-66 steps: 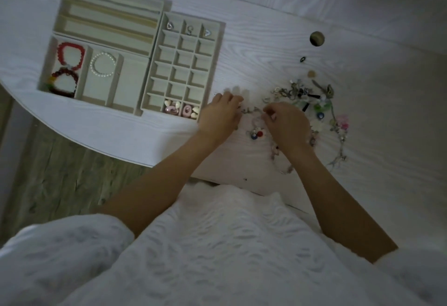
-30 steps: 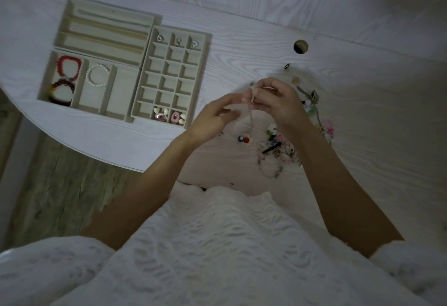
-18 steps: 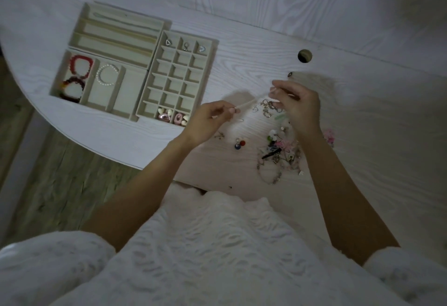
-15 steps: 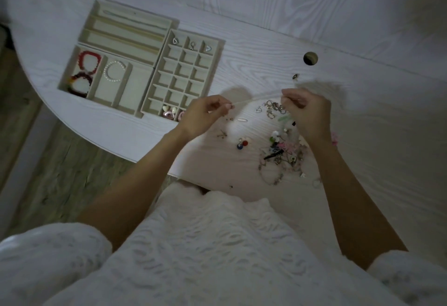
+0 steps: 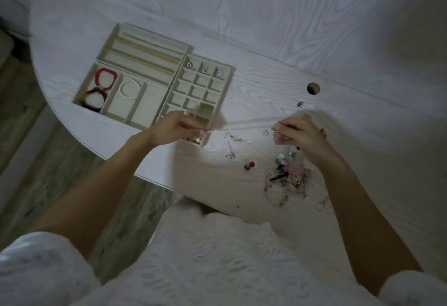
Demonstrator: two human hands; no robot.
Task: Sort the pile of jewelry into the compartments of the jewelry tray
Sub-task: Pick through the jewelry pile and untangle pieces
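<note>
A thin pale chain point(image 5: 238, 129) is stretched above the white table between my two hands. My left hand point(image 5: 175, 128) pinches one end over the near right corner of the beige jewelry tray point(image 5: 174, 74). My right hand point(image 5: 298, 134) pinches the other end above the jewelry pile point(image 5: 289, 176). The tray holds red and dark bead bracelets point(image 5: 100, 90), a pearl bracelet point(image 5: 129, 89) and small pieces in the top row of the grid. My left hand hides the grid's near row.
Loose small pieces point(image 5: 235, 141) and a red and blue charm point(image 5: 249, 165) lie between the tray and the pile. A round cable hole point(image 5: 313, 88) and a small ring point(image 5: 300, 104) are further back. The table's curved edge point(image 5: 154, 182) runs close to my body.
My hands lifted a chain out of the pile and drew apart, pulling it taut. My left hand has moved left over the tray's near corner.
</note>
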